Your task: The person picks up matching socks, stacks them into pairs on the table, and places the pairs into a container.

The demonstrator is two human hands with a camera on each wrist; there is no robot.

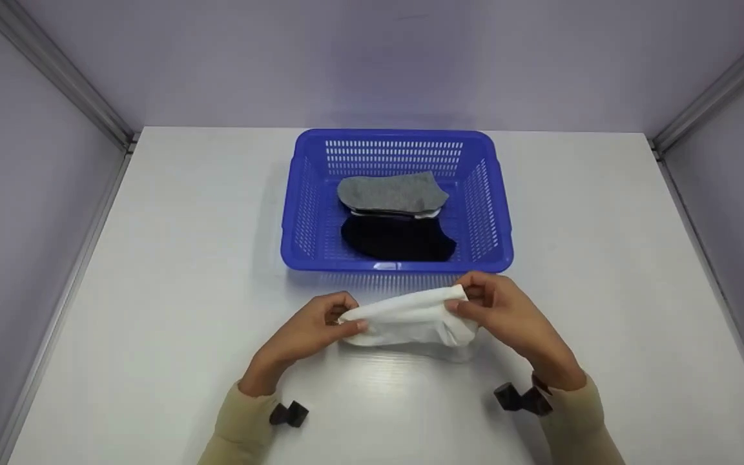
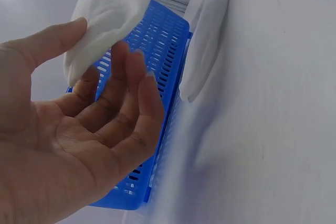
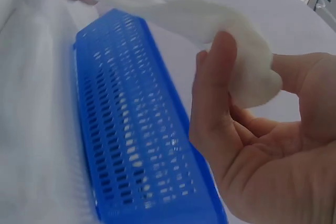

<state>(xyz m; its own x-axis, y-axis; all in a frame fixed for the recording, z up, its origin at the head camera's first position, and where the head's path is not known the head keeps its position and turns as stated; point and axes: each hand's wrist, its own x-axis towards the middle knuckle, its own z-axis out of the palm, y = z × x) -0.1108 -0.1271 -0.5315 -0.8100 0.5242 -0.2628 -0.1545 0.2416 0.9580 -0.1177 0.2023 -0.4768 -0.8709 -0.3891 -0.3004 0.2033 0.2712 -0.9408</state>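
Note:
In the head view, a white sock (image 1: 404, 316) is stretched sideways between both hands, in front of the blue basket (image 1: 398, 266). My left hand (image 1: 310, 329) pinches its left end between thumb and fingers. At the other end, my right hand (image 1: 507, 310) grips the fabric, thumb on top. The left wrist view shows white fabric (image 2: 107, 19) under the left thumb, and another white length (image 2: 206, 45) hanging beside it. In the right wrist view, the bunched white end (image 3: 252, 66) sits between thumb and fingers.
Inside the basket lie a grey sock (image 1: 391, 194) with white and dark edges under it, and a black sock (image 1: 398, 239) nearer its front wall. The basket stands on a white table (image 1: 185, 271). Pale panels (image 1: 404, 64) enclose the back and sides.

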